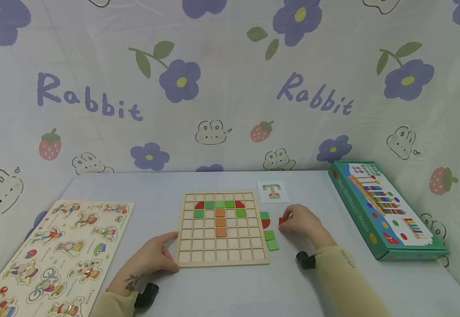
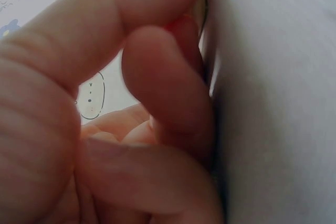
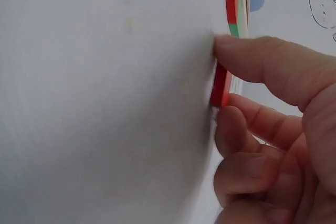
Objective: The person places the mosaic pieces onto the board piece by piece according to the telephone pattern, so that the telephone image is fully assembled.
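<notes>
A square wooden grid board [image 1: 223,264] lies flat, its cells partly filled with red, green and orange tiles. Three orange tiles [image 1: 220,222] run down its middle column below a row of green tiles [image 1: 209,204] with a rounded red tile at each end. My left hand [image 1: 154,253] touches the board's left edge, index finger and thumb spread along it. Right of the board, my right hand [image 1: 303,222] pinches a small red tile [image 3: 219,85] between thumb and finger, close over the tabletop. Beside it lie loose green tiles [image 1: 272,245] and a rounded red tile [image 1: 266,223].
A white pattern card [image 1: 283,195] lies behind the loose tiles. At the right stands a green game box [image 1: 388,211]. A wooden picture puzzle board [image 1: 111,237] covers the table's left side. Behind the table [image 1: 230,290] hangs a printed cloth [image 1: 238,66].
</notes>
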Tool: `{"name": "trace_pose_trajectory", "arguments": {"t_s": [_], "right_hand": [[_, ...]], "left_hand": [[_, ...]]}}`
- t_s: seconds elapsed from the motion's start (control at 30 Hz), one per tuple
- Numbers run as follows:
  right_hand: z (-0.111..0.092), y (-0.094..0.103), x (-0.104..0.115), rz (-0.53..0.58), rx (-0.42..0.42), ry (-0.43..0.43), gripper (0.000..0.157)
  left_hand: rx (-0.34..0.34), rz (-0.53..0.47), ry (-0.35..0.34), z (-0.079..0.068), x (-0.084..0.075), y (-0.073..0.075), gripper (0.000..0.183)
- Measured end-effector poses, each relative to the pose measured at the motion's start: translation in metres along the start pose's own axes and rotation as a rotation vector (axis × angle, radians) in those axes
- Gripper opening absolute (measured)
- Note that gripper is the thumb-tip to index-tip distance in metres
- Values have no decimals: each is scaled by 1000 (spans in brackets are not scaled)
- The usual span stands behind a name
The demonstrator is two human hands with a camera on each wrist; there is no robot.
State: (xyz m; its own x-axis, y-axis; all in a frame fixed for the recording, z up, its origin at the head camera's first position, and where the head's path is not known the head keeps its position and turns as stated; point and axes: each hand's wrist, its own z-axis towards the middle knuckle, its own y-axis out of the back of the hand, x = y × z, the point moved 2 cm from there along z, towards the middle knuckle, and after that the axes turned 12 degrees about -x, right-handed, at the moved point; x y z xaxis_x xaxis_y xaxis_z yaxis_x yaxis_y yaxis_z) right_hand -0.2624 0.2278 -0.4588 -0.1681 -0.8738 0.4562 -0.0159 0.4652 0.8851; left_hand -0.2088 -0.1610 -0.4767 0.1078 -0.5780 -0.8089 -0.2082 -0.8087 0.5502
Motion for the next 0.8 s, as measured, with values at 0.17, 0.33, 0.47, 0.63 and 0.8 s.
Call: {"name": "trace_pose_trajectory", "arguments": {"t_s": [0.17,0.33,0.47,0.63,0.8], "right_hand": [[-1,-3,1,-15,-41,4,16],[-2,-2,5,-14,-65,-16,17],[-5,0,20,23,-83,-11,22],[-16,-5,57,78,-89,50,24],[-30,-22,92,66,-77,145,20]], "left_hand": [[-5,4,10,0,-1,0,93],[-7,9,9,-1,-1,0,93],[-4,14,1,-1,-1,0,93],[-5,15,-2,-1,0,0,93],[-9,23,4,-1,-1,0,93]]}}
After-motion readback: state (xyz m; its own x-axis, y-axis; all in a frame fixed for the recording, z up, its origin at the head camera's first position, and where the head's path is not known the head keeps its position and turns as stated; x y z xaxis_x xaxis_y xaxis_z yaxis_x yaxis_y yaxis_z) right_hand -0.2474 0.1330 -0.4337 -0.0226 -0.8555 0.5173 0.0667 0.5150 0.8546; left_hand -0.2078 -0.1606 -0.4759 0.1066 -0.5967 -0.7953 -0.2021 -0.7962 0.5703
